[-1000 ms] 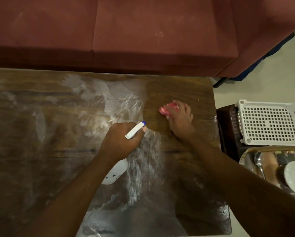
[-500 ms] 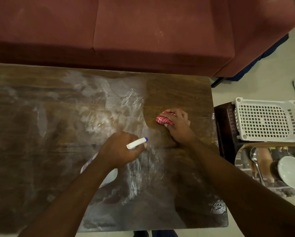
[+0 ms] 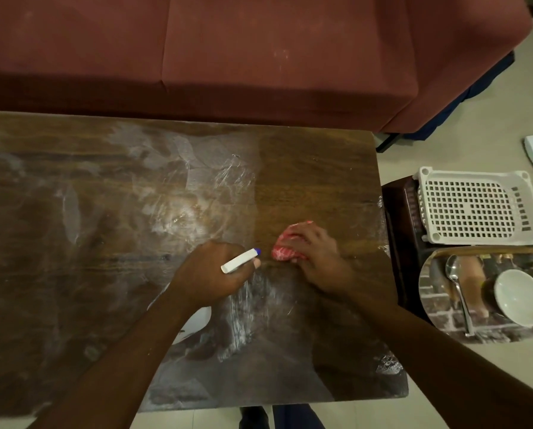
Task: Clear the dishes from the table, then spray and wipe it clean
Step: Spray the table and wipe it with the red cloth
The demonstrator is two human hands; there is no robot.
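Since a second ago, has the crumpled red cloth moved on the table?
Yes. The crumpled red cloth, under the right hand, slid toward the person, away from the brown wooden table edge by the maroon sofa.

The table [image 3: 314, 181] is dark wood, shiny where it is wet and smeary white. The rag [image 3: 282, 247] is soft red cloth. The spray bottle [image 3: 240, 264] and basket [image 3: 475, 209] are white plastic. The spoon [image 3: 458, 292] is shiny metal. The sofa [image 3: 259, 57] is matt red cloth.
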